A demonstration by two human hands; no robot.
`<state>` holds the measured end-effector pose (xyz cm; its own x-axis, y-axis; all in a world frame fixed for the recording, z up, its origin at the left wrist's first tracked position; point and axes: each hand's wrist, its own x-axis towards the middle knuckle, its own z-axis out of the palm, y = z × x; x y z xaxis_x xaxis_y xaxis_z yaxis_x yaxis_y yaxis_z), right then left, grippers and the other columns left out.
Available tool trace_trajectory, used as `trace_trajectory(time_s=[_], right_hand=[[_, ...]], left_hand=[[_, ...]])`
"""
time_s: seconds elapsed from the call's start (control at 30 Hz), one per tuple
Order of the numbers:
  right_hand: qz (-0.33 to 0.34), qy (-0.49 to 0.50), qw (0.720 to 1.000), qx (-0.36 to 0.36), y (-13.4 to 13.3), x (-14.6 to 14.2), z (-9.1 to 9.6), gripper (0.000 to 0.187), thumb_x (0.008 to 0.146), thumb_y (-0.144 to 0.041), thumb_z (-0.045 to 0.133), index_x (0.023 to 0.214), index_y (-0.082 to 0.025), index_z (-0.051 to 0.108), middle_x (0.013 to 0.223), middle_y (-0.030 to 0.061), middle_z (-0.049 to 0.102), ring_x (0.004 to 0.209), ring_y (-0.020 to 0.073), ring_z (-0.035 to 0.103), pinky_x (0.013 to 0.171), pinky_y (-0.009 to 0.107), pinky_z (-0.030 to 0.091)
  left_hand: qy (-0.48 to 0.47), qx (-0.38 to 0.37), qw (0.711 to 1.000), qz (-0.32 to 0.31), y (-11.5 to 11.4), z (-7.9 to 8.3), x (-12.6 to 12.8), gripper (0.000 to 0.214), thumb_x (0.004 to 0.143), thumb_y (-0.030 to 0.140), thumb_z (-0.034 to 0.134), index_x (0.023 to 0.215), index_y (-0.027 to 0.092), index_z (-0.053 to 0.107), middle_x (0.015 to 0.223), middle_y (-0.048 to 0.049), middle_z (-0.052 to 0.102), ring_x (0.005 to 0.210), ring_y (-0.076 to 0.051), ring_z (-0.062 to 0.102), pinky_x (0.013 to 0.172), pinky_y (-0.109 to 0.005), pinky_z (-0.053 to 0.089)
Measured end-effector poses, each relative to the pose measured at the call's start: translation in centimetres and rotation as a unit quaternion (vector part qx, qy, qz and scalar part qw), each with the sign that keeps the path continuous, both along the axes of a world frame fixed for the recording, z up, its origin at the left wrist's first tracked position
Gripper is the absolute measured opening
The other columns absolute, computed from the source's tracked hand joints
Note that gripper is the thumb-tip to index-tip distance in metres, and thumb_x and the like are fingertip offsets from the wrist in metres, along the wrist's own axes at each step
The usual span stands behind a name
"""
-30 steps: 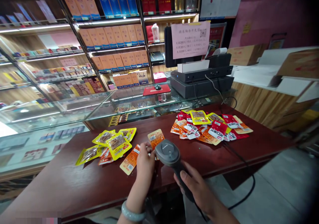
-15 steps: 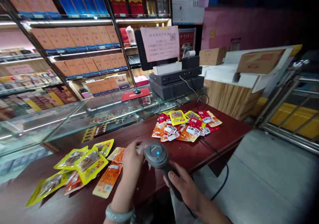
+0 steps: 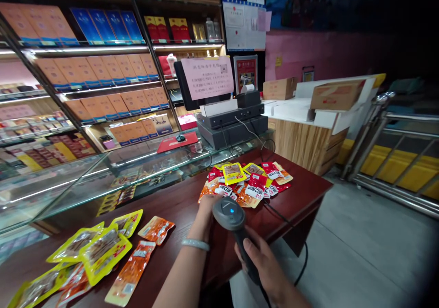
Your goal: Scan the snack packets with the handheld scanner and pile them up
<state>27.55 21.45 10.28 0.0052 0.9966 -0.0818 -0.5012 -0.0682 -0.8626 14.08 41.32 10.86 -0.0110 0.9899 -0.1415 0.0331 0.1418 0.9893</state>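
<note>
Right hand [image 3: 265,269], lower centre of the frame: closed around the handle of the grey handheld barcode scanner [image 3: 229,213]; scanner head raised, blue indicator lit. Left hand [image 3: 206,204], centre of the frame: extended to the near edge of the mixed pile of red, orange and yellow foil snack packets [image 3: 247,183] on the dark red wooden counter [image 3: 302,193]; the fingers are partly hidden behind the scanner head, so whether they grip a packet cannot be told. Pale bangle [image 3: 195,244] on the left wrist. Second group of yellow and orange packets [image 3: 94,253]: lower left, well apart from the pile. Black till terminal [image 3: 233,123]: behind the pile, upper centre.
</note>
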Motion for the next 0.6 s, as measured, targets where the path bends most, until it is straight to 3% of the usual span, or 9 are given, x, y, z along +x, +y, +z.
trace_trajectory(time_s=[0.1, 0.27, 0.43, 0.6], right_hand=[[-0.011, 0.001, 1.000, -0.016, 0.1, 0.2, -0.6, 0.083, 0.075, -0.076, 0.078, 0.131, -0.016, 0.064, 0.071, -0.0007, 0.065, 0.056, 0.0128, 0.050, 0.053, 0.025, 0.037], [0.019, -0.011, 1.000, -0.003, 0.1, 0.0, -0.7, 0.085, 0.077, -0.078, 0.074, 0.132, -0.014, 0.064, 0.068, -0.0025, 0.061, 0.053, 0.0111, 0.047, 0.053, 0.025, 0.035], [0.026, -0.006, 1.000, -0.003, -0.1, -0.9, -0.5, 0.080, 0.078, -0.077, 0.075, 0.129, -0.015, 0.065, 0.071, -0.0010, 0.063, 0.054, 0.0116, 0.048, 0.053, 0.025, 0.037], [0.046, 0.007, 0.999, -0.006, -0.5, -2.2, 0.7, 0.074, 0.078, -0.076, 0.075, 0.123, -0.018, 0.065, 0.074, 0.0000, 0.064, 0.058, 0.0139, 0.051, 0.056, 0.026, 0.040]], left_hand=[[-0.004, -0.031, 0.999, 0.017, 0.0, 0.0, 0.0, 0.043, 0.056, 0.038, 0.092, 0.049, 0.019, 0.054, 0.045, -0.0003, 0.057, 0.040, -0.011, 0.047, 0.044, -0.024, 0.037], [-0.044, -0.018, 0.998, 0.036, -1.6, -0.3, -1.5, 0.049, 0.051, 0.044, 0.094, 0.061, 0.020, 0.052, 0.048, 0.0062, 0.054, 0.042, -0.008, 0.047, 0.046, -0.021, 0.037], [-0.139, 0.024, 0.990, 0.014, -5.3, 0.4, -4.9, 0.051, 0.052, 0.045, 0.095, 0.070, 0.019, 0.055, 0.057, 0.0056, 0.060, 0.050, -0.008, 0.053, 0.052, -0.020, 0.044], [-0.116, 0.042, 0.992, 0.020, -10.0, 2.2, -8.1, 0.053, 0.053, 0.051, 0.096, 0.067, 0.019, 0.056, 0.060, 0.0056, 0.060, 0.060, -0.009, 0.058, 0.066, -0.022, 0.053]])
